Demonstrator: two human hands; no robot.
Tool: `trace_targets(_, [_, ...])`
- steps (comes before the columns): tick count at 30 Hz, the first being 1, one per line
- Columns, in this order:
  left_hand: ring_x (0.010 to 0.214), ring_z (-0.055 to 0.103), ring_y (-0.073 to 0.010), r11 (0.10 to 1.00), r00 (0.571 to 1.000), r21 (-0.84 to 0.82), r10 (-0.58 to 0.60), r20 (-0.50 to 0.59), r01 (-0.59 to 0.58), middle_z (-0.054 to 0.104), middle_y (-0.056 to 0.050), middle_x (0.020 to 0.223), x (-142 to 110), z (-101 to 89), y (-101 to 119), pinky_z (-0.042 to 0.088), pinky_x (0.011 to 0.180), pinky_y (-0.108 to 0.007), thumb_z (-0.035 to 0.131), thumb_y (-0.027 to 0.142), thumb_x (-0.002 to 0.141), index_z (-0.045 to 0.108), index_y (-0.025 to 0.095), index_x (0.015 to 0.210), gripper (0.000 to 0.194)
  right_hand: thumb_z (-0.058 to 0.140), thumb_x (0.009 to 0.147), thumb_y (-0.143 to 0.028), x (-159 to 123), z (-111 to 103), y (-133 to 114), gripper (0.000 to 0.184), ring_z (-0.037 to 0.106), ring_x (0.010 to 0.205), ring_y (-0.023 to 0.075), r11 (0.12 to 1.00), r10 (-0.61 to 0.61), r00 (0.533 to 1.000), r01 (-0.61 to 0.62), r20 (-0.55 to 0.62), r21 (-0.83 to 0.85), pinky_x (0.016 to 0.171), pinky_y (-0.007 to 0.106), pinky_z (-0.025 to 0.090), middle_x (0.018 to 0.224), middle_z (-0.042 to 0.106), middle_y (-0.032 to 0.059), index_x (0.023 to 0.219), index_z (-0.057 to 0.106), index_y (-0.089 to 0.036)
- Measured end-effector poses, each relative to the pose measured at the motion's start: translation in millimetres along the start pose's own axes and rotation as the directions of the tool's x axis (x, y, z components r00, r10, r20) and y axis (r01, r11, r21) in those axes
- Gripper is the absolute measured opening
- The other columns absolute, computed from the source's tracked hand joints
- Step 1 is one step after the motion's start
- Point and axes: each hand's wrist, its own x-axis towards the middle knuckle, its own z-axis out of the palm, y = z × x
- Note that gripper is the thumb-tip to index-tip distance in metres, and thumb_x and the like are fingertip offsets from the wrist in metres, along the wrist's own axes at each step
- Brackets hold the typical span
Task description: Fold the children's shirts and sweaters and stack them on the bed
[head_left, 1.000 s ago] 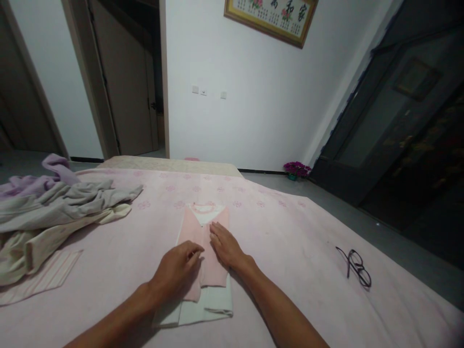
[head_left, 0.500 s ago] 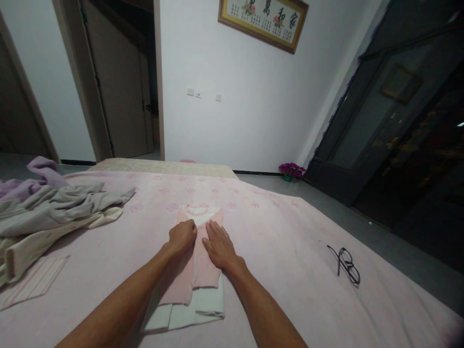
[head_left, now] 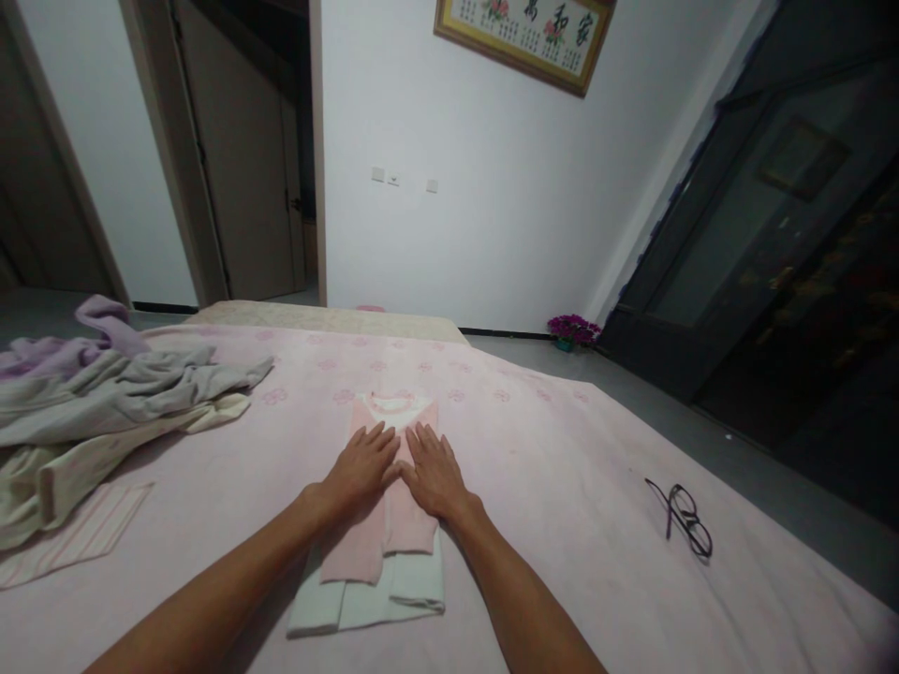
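- Pink-and-white folded garment point(head_left: 372, 552) is lying flat on the bed, near the middle of the near side, with its round neckline pointing away from the person and a pale white-green layer showing below the pink folded panels.
- Left hand point(head_left: 361, 468) is resting palm down on the upper pink part of the garment, open and flat, with its fingers spread, gripping nothing.
- Right hand point(head_left: 435, 476) is lying palm down on the garment just beside the left hand, equally open and flat, pinching nothing; the two thumbs are nearly touching near the garment's centre line.
- Pink floral bedsheet point(head_left: 562, 468) is spreading out beneath the garment and reaching well past it on both sides.
- Heap of crumpled grey, lilac and cream clothes point(head_left: 105, 402) is lying well to the left of the hands, and a striped pink cloth point(head_left: 77, 524) is lying flat at its near edge.
- Black-framed glasses point(head_left: 680, 518) are lying on the sheet well to the right, with their arms open.
- Potted purple flowers point(head_left: 574, 329) are standing on the grey floor beyond the bed, below a framed calligraphy picture point(head_left: 523, 33) hanging on the white wall.
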Motion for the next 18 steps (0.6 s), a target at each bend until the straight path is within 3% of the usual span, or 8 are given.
trace_targets(3, [0.147, 0.034, -0.0339, 0.997, 1.000, 0.073, -0.005, 0.026, 0.003, 0.041, -0.014, 0.158, -9.9, 13.4, -6.7, 0.028, 0.117, -0.053, 0.040, 0.044, 0.101, 0.045, 0.016, 0.150, 0.057, 0.037, 0.102, -0.052, -0.1, 0.5, -0.6, 0.068, 0.009, 0.154, 0.0265, 1.000, 0.007, 1.000, -0.007, -0.001, -0.001, 0.124, 0.050, 0.007, 0.167, 0.015, 0.0107, 0.159, 0.025, -0.017])
trace_targets(8, [0.149, 0.031, -0.0329, 0.993, 0.998, 0.100, -0.062, -0.014, 0.063, 0.036, -0.012, 0.160, -15.0, 20.7, -10.5, 0.028, 0.118, -0.054, 0.039, 0.042, 0.101, 0.043, 0.019, 0.152, 0.056, 0.038, 0.102, -0.051, -0.1, -1.4, -1.0, 0.069, 0.009, 0.154, 0.0261, 1.000, 0.004, 0.999, -0.005, -0.039, -0.030, 0.123, 0.051, 0.008, 0.166, 0.014, 0.0124, 0.159, 0.024, -0.015])
trace_targets(12, [0.150, 0.029, -0.0319, 0.998, 0.999, 0.057, 0.020, 0.026, -0.022, 0.030, -0.014, 0.162, -31.4, 17.0, -15.3, 0.027, 0.119, -0.055, 0.036, 0.048, 0.102, 0.039, 0.020, 0.154, 0.059, 0.042, 0.101, -0.050, -10.1, -7.4, -3.4, 0.067, 0.008, 0.155, 0.0252, 0.991, -0.115, 0.993, 0.113, -0.024, -0.070, 0.124, 0.050, 0.006, 0.166, 0.014, 0.0124, 0.157, 0.029, -0.015])
trace_targets(15, [0.151, 0.027, -0.0302, 0.994, 0.993, 0.006, 0.109, 0.039, -0.109, 0.027, -0.011, 0.164, -58.5, 15.9, -23.6, 0.027, 0.120, -0.055, 0.034, 0.053, 0.102, 0.033, 0.025, 0.157, 0.061, 0.038, 0.102, -0.051, -27.9, -11.7, -8.7, 0.067, 0.011, 0.154, 0.0249, 0.977, -0.204, 0.977, 0.207, 0.066, -0.040, 0.125, 0.050, 0.006, 0.166, 0.017, 0.0129, 0.158, 0.028, -0.014])
trace_targets(18, [0.151, 0.028, -0.0280, 0.978, 0.979, -0.030, 0.205, -0.015, -0.205, 0.027, -0.009, 0.164, -89.2, 14.1, -33.0, 0.031, 0.119, -0.053, 0.039, 0.049, 0.102, 0.028, 0.029, 0.158, 0.060, 0.035, 0.103, -0.051, -51.0, -16.9, -17.0, 0.067, 0.011, 0.154, 0.0246, 0.965, -0.260, 0.957, 0.262, 0.124, 0.004, 0.125, 0.050, 0.005, 0.165, 0.018, 0.0130, 0.158, 0.025, -0.013])
